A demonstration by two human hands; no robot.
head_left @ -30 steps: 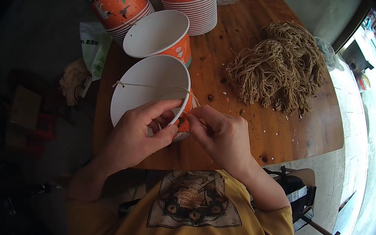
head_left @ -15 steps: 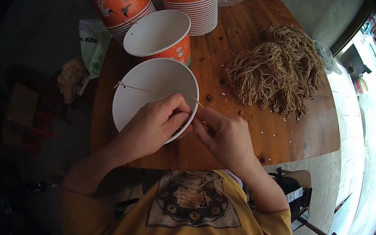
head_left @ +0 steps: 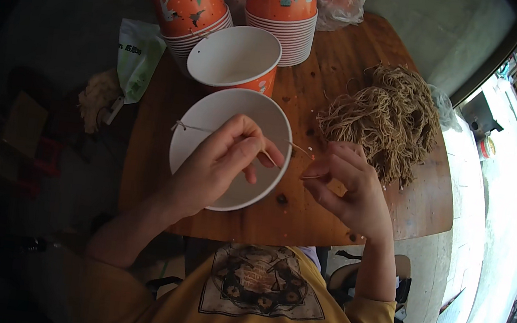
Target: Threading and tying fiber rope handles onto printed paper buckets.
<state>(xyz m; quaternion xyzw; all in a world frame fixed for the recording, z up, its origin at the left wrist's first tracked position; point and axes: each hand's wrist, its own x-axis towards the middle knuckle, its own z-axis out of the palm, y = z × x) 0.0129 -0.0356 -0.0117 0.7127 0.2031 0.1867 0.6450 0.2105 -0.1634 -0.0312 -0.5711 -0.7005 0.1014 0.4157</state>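
A white-lined paper bucket (head_left: 242, 191) stands on the table in front of me, its mouth tilted toward me. A thin twine (head_left: 195, 128) is knotted at the left of its rim and crosses the mouth, coming out past the right rim. My left hand (head_left: 224, 154) is over the mouth, fingers curled in a pinch, with a bit of twine at the fingertips. Just right of the bucket, apart from its rim, my right hand (head_left: 351, 188) pinches what looks like the twine's loose end. The exact grip of both hands is partly hidden.
Behind stands another orange bucket (head_left: 235, 57) with a string at its rim. Stacks of orange printed buckets (head_left: 283, 1) fill the back. A large heap of brown twine (head_left: 390, 122) lies at the right of the wooden table (head_left: 321, 223). A plastic bag (head_left: 137, 61) hangs at the left.
My hands have drawn apart, the right one moving right, away from the rim. The twine's end now shows outside the right rim. The whole view has shifted slightly.
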